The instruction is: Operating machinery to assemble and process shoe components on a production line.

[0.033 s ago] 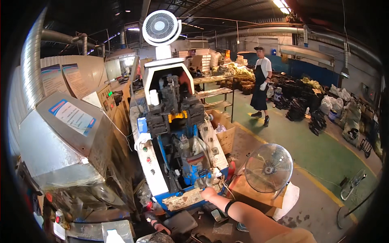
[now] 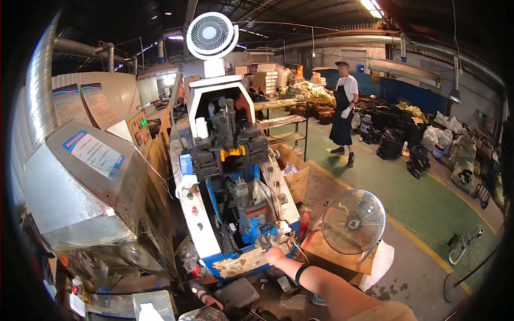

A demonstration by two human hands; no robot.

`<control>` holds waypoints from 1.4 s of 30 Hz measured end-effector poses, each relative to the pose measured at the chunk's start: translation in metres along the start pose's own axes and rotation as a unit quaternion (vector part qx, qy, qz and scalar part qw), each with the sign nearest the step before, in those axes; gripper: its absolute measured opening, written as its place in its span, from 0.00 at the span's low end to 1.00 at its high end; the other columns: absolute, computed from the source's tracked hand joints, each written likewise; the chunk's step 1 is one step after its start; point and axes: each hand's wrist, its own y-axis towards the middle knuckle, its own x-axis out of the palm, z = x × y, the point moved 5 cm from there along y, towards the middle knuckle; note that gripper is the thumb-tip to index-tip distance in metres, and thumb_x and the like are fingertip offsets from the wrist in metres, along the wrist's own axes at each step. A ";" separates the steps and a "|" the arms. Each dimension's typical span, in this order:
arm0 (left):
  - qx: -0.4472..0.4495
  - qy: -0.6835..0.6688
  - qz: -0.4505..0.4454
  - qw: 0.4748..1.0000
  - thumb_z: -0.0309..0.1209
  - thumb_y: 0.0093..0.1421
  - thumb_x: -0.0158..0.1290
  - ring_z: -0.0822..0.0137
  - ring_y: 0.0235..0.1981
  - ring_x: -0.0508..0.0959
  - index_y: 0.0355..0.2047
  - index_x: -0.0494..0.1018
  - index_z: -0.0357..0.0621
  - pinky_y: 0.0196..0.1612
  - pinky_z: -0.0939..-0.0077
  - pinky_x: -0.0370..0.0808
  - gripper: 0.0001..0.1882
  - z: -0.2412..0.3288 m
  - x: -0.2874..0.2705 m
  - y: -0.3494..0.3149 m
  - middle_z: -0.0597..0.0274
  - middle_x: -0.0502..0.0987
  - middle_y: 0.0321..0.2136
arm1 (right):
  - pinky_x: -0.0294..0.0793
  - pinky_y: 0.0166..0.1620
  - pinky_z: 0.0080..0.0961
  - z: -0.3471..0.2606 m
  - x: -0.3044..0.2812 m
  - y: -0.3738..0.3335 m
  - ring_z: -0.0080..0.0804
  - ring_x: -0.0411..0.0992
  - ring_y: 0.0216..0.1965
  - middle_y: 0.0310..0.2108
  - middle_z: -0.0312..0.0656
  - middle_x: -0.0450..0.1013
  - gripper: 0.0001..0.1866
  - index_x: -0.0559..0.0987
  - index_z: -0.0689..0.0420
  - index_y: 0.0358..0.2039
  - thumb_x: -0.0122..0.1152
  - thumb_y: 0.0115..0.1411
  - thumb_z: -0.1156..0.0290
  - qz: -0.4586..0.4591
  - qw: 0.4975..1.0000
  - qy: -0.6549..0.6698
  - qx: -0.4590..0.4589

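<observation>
A workshop seen from above through a wide, curved lens. In the centre of the frame stands a tall blue and white machine (image 2: 230,176) with a dark clamping head in its upper part and a worn ledge at its base.

The person's right forearm enters from the lower right corner, with a dark band at the wrist. The right hand (image 2: 274,254) sits just below centre, reaching up against the lower front of the machine. Its fingers are curled around a small pale part (image 2: 273,235) on the machine; the grip looks closed, though the part is too small to identify.

The left hand (image 2: 211,301) shows at the bottom edge, left of centre, low beside a dark flat object (image 2: 235,293). It is partly hidden, so I cannot tell whether it is spread or closed.

To the right of the right hand, a round wire-caged fan (image 2: 353,222) stands on a cardboard box (image 2: 334,251). A second, white fan (image 2: 211,35) is mounted above the machine at the top centre. A grey metal cabinet (image 2: 85,182) with a blue-edged label fills the left side, with a ribbed silver duct (image 2: 40,91) curving above it.

In the upper right, well apart from the machine, another person (image 2: 344,107) in a white shirt, dark apron and white gloves stands on a green floor (image 2: 417,198) near piles of dark goods (image 2: 396,139).
</observation>
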 end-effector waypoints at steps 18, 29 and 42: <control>0.295 -0.048 -0.547 0.782 0.36 0.64 0.51 0.46 0.35 0.77 0.51 0.71 0.40 0.38 0.56 0.75 0.19 0.047 0.167 0.065 0.43 0.78 0.35 | 0.75 0.42 0.41 -0.022 -0.014 -0.023 0.47 0.78 0.38 0.31 0.56 0.78 0.17 0.83 0.62 0.28 0.49 0.52 0.64 0.005 0.997 -0.070 -0.017; 0.242 -0.100 -0.517 0.815 0.36 0.60 0.53 0.44 0.38 0.77 0.42 0.72 0.44 0.39 0.52 0.74 0.13 0.040 0.160 0.078 0.45 0.78 0.35 | 0.72 0.52 0.41 -0.034 -0.030 -0.034 0.54 0.74 0.48 0.44 0.60 0.75 0.21 0.81 0.65 0.40 0.49 0.53 0.63 -0.023 0.999 -0.038 0.018; 0.242 -0.045 -0.487 0.838 0.40 0.60 0.53 0.42 0.33 0.77 0.38 0.71 0.44 0.35 0.51 0.73 0.14 0.020 0.171 0.076 0.43 0.77 0.30 | 0.71 0.54 0.40 -0.037 -0.034 -0.042 0.50 0.73 0.52 0.48 0.56 0.75 0.22 0.80 0.61 0.44 0.50 0.53 0.63 -0.037 0.997 -0.037 0.049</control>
